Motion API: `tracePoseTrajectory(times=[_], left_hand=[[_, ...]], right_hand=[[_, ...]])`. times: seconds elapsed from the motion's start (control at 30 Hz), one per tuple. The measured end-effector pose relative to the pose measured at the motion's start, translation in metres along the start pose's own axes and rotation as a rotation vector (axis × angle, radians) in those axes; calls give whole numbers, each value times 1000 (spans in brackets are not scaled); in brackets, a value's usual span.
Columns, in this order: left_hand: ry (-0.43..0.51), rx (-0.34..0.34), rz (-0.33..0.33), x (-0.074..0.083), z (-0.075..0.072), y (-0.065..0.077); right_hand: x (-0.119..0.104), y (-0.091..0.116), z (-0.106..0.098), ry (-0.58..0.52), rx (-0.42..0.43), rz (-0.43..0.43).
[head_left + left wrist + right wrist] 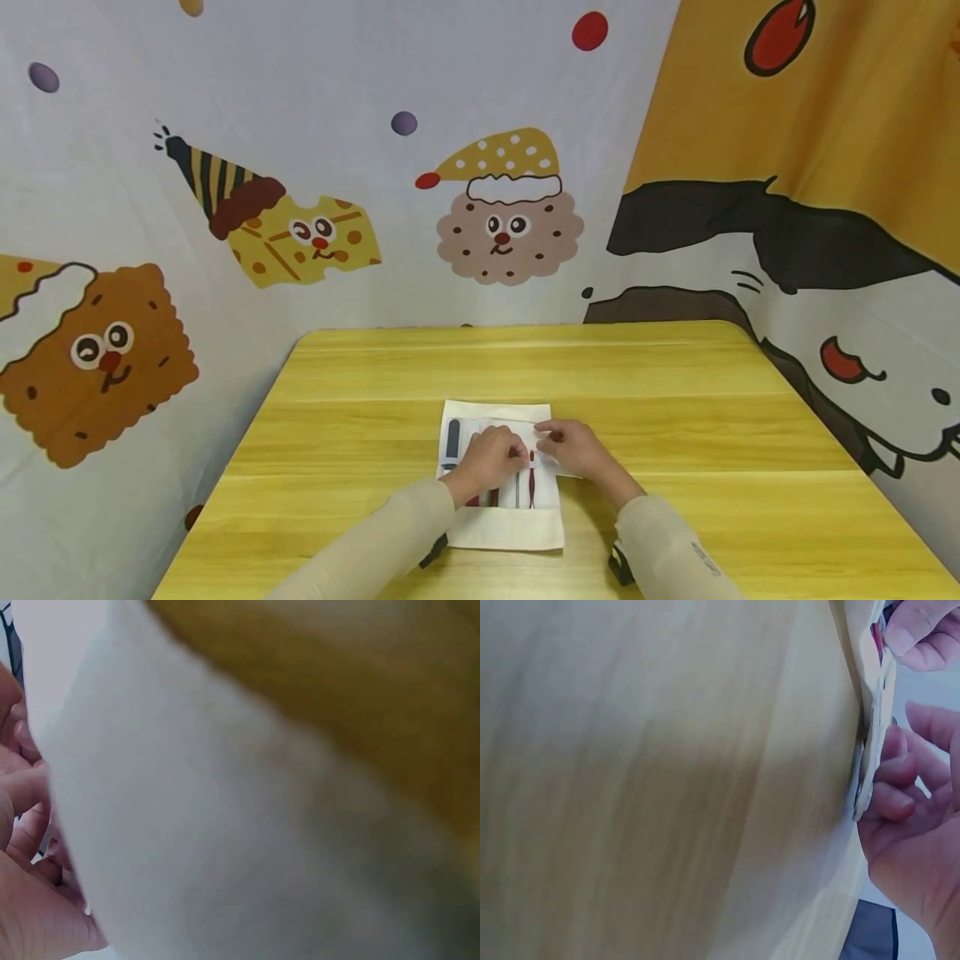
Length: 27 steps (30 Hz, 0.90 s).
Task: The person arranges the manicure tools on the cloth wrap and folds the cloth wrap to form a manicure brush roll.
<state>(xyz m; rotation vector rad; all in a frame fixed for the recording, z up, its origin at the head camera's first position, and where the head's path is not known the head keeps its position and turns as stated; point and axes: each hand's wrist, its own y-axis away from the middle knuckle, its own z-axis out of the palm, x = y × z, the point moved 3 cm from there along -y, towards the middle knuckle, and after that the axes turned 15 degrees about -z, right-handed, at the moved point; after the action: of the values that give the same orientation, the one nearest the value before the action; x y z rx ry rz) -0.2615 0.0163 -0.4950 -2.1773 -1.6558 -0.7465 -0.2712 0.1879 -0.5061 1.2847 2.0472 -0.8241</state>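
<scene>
- Pouch [506, 532] lies open on table [337, 417], before the person; long axis runs away from them, slightly skewed.
- Red tool [532, 490] in its right part, parallel; near end at the bottom fold, far end pointing away.
- Left hand [489, 458] over pouch: fingers bent, thumb and index tips together; cannot tell what's between.
- Right hand [576, 448] at right edge: fingers curled inward; grip unclear.
- Likely step: adjusting tool seating. Next probably calls for steadying the edge, light fingertip work.
</scene>
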Motion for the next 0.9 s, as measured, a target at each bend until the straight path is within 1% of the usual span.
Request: tracePoseTrajectory(times=[0.07, 0.13, 0.27, 0.33, 0.4, 0.47, 0.53, 0.63, 0.73, 0.83, 0.9], left_hand=[[28, -5, 13, 0, -3, -1], [68, -14, 20, -2, -8, -2], [174, -24, -5, -11, -28, -5], [219, -8, -34, -21, -39, -10], [250, 25, -61, -32, -50, -16], [263, 63, -85, -46, -58, -23], [262, 85, -117, -59, -65, -31], [256, 85, -157, -76, -68, -42], [269, 45, -194, -87, -67, -49], [271, 11, -210, -89, -65, -51], [270, 0, -211, -89, -64, -51]], right_hand=[[1, 2, -5, 11, 42, 18], [2, 6, -12, 22, 69, 37], [5, 16, -25, 47, 80, 85], [4, 22, -30, 59, 68, 106], [5, 28, -33, 56, 58, 128], [4, 33, -34, 43, 51, 155], [2, 37, -33, 6, 56, 196], [0, 42, -31, -61, 83, 243], [-1, 43, -28, -168, 122, 269], [1, 40, -25, -251, 146, 277], [5, 35, -25, -276, 153, 285]])
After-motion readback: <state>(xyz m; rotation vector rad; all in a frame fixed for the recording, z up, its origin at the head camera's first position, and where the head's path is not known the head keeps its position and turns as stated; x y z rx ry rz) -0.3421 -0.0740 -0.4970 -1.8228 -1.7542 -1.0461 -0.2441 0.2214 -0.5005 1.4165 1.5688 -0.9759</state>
